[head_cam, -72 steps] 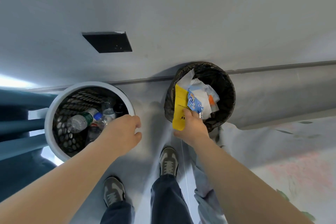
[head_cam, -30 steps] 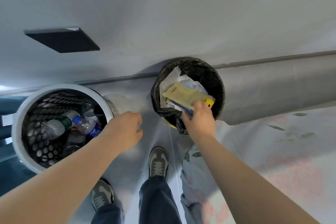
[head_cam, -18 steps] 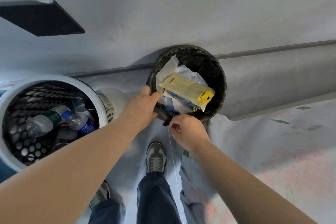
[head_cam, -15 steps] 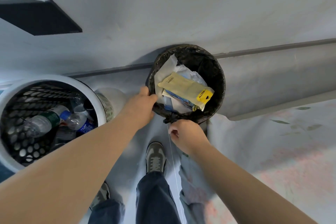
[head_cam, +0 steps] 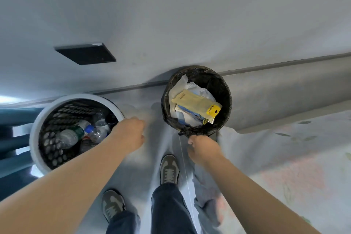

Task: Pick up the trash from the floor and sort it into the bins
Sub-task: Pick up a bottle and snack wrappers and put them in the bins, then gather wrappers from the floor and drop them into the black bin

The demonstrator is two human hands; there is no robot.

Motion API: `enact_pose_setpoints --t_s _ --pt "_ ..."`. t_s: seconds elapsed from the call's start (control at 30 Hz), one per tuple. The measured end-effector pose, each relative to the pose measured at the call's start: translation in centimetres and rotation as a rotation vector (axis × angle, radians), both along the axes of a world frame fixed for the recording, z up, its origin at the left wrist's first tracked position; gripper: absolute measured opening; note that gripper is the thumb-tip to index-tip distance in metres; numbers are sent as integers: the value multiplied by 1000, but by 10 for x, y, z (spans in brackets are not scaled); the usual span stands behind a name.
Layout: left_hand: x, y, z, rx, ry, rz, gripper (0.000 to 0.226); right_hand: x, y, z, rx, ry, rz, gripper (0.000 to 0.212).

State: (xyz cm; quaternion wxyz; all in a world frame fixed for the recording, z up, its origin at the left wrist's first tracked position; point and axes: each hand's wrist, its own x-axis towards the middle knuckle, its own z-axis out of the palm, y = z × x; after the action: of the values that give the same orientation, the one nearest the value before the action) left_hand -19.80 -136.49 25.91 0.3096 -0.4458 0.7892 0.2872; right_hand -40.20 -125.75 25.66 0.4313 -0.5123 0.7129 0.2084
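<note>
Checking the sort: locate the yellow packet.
Head view, right of centre: the yellow packet lies atop paper in the black bin, beyond the right hand.

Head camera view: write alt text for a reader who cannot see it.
A person stands over two floor bins, left hand and right hand loosely curled, nothing visible in either. The white mesh bin holds plastic bottles; the black-lined bin holds a yellow packet atop paper.
</note>
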Motion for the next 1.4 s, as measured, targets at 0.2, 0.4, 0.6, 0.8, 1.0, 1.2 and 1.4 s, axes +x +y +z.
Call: enact_pose_setpoints --t_s 0.2,0.4,0.6,0.8,1.0,1.2,1.4 --pt "27 9 101 13 47 45 30 18 -16 100 -117 34 -27 29" --pt "56 24 220 -95 105 58 24 57 -34 217 -226 81 24 14" --pt "112 46 337 -157 135 128 25 109 -40 343 -313 65 228 15" --pt "171 78 443 -226 217 341 21 163 -27 460 -412 -46 324 31" --pt "210 102 523 -329 307 621 22 209 -45 545 -548 -187 404 35" --pt "220 115 564 -403 340 923 21 246 -85 593 -616 -261 656 35" --pt "226 130 595 -514 325 1203 22 278 -104 632 -641 -334 934 38"
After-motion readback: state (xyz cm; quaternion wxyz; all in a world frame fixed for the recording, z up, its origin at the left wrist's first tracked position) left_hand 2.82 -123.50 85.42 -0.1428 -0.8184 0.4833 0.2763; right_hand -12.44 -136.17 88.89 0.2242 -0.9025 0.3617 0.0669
